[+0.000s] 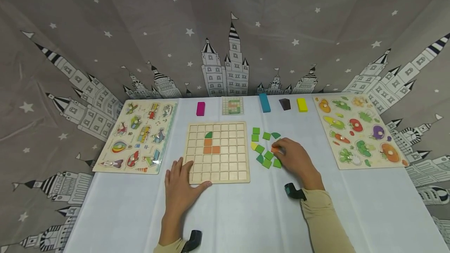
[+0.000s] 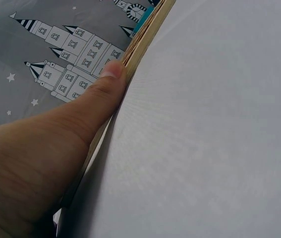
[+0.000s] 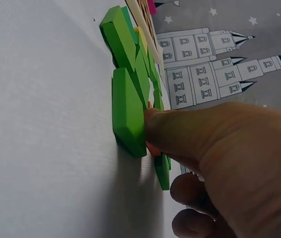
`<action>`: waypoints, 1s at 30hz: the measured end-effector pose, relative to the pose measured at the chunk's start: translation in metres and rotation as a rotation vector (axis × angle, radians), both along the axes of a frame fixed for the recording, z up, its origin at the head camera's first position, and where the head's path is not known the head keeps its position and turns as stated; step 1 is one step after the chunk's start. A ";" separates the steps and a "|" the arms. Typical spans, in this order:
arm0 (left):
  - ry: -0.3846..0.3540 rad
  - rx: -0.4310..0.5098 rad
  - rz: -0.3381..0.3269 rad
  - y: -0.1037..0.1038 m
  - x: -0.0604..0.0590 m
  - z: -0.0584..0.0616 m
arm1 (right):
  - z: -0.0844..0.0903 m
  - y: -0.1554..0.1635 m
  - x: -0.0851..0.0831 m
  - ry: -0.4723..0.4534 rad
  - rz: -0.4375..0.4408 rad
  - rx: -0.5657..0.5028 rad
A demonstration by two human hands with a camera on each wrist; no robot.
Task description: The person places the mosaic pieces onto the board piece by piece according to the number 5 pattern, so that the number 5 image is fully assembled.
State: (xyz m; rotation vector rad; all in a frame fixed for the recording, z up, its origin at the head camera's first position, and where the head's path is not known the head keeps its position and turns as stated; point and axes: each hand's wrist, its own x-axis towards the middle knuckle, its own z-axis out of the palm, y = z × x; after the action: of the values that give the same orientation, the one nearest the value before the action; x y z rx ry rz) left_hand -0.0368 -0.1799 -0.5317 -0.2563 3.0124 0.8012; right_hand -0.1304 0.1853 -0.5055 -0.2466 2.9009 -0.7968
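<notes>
A wooden grid board lies mid-table, with three orange square tiles and a dark green rounded tile in its cells. My left hand rests at the board's near left corner, fingers spread. In the left wrist view the thumb touches the board's edge. Right of the board, my right hand pinches an orange tile, mostly covered by the fingers. Several green square tiles lie loose around those fingertips, with a partly hidden yellow piece and dark green rounded pieces.
Behind the board are a small pattern card, a magenta block, a blue block, a black block and a yellow block. A vehicle puzzle lies left, a vegetable puzzle right.
</notes>
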 end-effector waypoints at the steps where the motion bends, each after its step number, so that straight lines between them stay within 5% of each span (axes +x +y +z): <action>1: 0.000 0.000 0.000 0.000 0.000 0.000 | 0.000 0.000 0.000 -0.003 0.002 0.001; 9: -0.009 0.000 -0.001 0.001 0.000 0.001 | 0.003 -0.012 -0.008 0.016 0.046 -0.017; 23: -0.006 0.005 -0.003 -0.001 0.001 -0.002 | 0.009 -0.131 -0.027 0.062 0.390 -0.060; 30: -0.005 -0.004 -0.002 -0.002 0.001 -0.001 | 0.004 -0.146 -0.028 0.044 0.410 -0.047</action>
State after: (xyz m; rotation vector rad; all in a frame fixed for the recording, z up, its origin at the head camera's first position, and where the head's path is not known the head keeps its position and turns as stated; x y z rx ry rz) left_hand -0.0358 -0.1818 -0.5322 -0.2546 3.0088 0.7934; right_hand -0.1584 0.0396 -0.5019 -0.8388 2.7263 -0.7896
